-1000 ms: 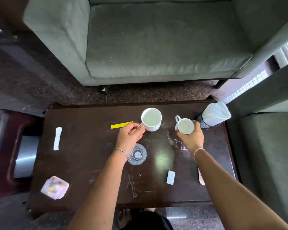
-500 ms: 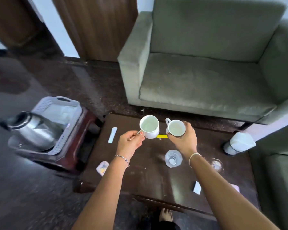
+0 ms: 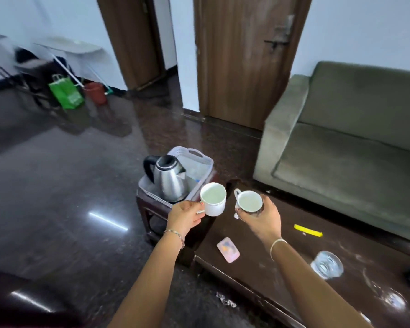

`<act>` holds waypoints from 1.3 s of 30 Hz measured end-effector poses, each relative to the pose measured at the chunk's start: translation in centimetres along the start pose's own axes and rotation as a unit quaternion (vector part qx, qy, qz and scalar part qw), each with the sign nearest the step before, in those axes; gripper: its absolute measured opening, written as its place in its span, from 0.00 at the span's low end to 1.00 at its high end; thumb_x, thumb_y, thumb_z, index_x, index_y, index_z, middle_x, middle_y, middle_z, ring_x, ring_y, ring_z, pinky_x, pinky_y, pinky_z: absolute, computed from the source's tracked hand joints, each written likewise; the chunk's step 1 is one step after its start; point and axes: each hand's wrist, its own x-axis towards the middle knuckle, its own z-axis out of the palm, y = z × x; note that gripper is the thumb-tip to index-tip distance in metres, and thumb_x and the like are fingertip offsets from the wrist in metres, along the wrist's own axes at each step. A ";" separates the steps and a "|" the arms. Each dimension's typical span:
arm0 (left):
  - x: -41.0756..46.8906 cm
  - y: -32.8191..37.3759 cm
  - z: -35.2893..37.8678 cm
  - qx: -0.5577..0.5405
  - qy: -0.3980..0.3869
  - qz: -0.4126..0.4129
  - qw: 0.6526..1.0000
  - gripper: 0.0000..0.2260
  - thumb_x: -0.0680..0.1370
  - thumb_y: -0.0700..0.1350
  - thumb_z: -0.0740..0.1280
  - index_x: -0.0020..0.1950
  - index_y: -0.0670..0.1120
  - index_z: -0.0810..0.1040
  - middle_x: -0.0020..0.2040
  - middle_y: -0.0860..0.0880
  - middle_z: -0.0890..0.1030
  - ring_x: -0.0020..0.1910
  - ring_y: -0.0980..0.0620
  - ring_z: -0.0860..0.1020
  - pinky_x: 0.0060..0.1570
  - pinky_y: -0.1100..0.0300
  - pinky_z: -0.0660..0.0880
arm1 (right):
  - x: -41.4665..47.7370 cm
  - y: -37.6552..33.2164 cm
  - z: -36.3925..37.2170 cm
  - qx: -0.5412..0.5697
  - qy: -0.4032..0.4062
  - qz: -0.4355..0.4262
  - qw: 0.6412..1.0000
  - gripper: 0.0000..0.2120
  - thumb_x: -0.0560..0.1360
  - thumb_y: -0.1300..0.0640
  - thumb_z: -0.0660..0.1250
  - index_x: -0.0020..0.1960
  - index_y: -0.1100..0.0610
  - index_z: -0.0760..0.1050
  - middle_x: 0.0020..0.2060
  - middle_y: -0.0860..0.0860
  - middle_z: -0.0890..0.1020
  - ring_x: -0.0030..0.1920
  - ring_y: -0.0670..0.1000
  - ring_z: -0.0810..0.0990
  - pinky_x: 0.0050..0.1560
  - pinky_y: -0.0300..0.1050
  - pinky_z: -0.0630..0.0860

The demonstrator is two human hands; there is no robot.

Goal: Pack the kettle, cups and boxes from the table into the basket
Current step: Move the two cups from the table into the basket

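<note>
- Two bare forearms reaching in from the bottom edge, a thin bracelet on each wrist.
- Between them on the dark polished floor, a crumpled clear wrapper [image 3: 225, 299], just beside the near edge of a low dark table [image 3: 258, 275].
- On the table, right of the right forearm, a clear glass [image 3: 327, 265]; farther right, a second glassy shape too blurred to make out.
- Near the table's left end, a small pink box [image 3: 228, 249] lying flat.
- Farther back on the table, a yellow sachet [image 3: 308, 230] lying flat, well apart from the box.
- Left hand [image 3: 185, 215] pinching the handle of a white cup [image 3: 213, 199] between thumb and curled fingers; cup upright in the air, over the near right rim of the basket.
- Right hand [image 3: 260, 218] wrapped round the body of a second white cup [image 3: 249, 201] from below, handle pointing left; held above the table's left end, just beside the first cup, not touching it.
- Pale, empty-looking insides in both cups.
- Behind the cups, a grey plastic basket [image 3: 195, 153] resting on a small dark stand [image 3: 149, 210] just beside the table's left end.
- Inside the basket, at its near end, a steel kettle [image 3: 169, 181] with black handle and lid, standing upright.
- To the right beyond the table, a green sofa [image 3: 353, 162].
- At the back, a brown wooden door [image 3: 242, 67], shut.
- Far left by the wall, a green bag [image 3: 65, 92] and a red bucket [image 3: 95, 92], both blurred.
</note>
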 end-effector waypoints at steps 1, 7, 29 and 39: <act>0.1 0.6 -1.1 -0.002 0.007 0.002 1.000 0.03 0.75 0.38 0.69 0.41 0.42 0.78 0.43 0.43 0.82 0.42 0.48 0.82 0.44 0.61 0.77 | 0.0 -0.8 0.9 0.004 -0.007 -0.003 1.000 0.27 0.57 0.39 0.76 0.52 0.45 0.73 0.47 0.42 0.80 0.52 0.49 0.79 0.52 0.49 0.78; 2.8 4.7 -5.5 -0.007 0.036 0.037 0.999 0.04 0.75 0.39 0.69 0.40 0.40 0.79 0.43 0.43 0.83 0.38 0.52 0.84 0.34 0.66 0.80 | 2.9 -5.2 5.5 0.011 -0.050 -0.013 0.999 0.28 0.57 0.36 0.77 0.53 0.42 0.73 0.48 0.41 0.81 0.49 0.46 0.80 0.45 0.50 0.82; 22.5 19.6 -7.1 0.036 0.011 0.015 0.999 0.09 0.76 0.35 0.66 0.37 0.44 0.72 0.52 0.38 0.81 0.50 0.42 0.82 0.61 0.51 0.75 | 20.8 -10.5 17.2 -0.054 -0.126 -0.006 0.990 0.31 0.56 0.40 0.75 0.57 0.43 0.71 0.45 0.41 0.79 0.46 0.46 0.78 0.46 0.40 0.73; 37.7 19.0 -10.7 0.108 -0.057 -0.062 0.991 0.07 0.77 0.37 0.65 0.39 0.44 0.74 0.53 0.39 0.81 0.55 0.42 0.81 0.64 0.50 0.74 | 25.5 -7.2 24.4 -0.124 -0.115 0.053 0.984 0.30 0.58 0.47 0.77 0.57 0.48 0.72 0.50 0.48 0.78 0.53 0.51 0.76 0.50 0.38 0.67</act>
